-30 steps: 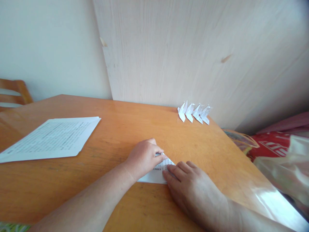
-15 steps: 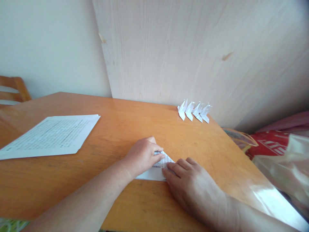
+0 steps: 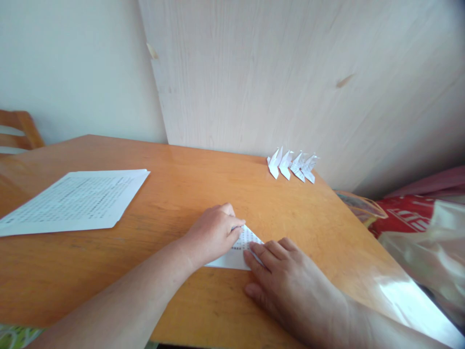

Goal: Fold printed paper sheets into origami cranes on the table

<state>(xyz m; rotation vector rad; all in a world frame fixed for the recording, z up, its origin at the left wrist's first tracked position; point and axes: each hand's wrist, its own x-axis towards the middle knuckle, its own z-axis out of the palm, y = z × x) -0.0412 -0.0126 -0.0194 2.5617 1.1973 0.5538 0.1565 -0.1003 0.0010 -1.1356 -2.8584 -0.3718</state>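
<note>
A small folded sheet of printed paper (image 3: 240, 249) lies on the orange wooden table (image 3: 181, 194) near its front edge. My left hand (image 3: 212, 232) has its fingers curled and pressed down on the paper's upper left edge. My right hand (image 3: 286, 278) lies flat on the table, its fingers stretched out and pressing on the paper's right side. Most of the paper is hidden under the two hands.
A stack of printed sheets (image 3: 74, 201) lies at the left. Several folded paper cranes (image 3: 292, 166) stand in a row at the back by a pale wood panel (image 3: 290, 72). A red and clear plastic bag (image 3: 417, 232) sits past the right edge. A wooden chair (image 3: 16, 131) stands far left.
Both hands stay on the folded paper; my left fingers have slid a little along its upper edge. The view has tipped slightly.
</note>
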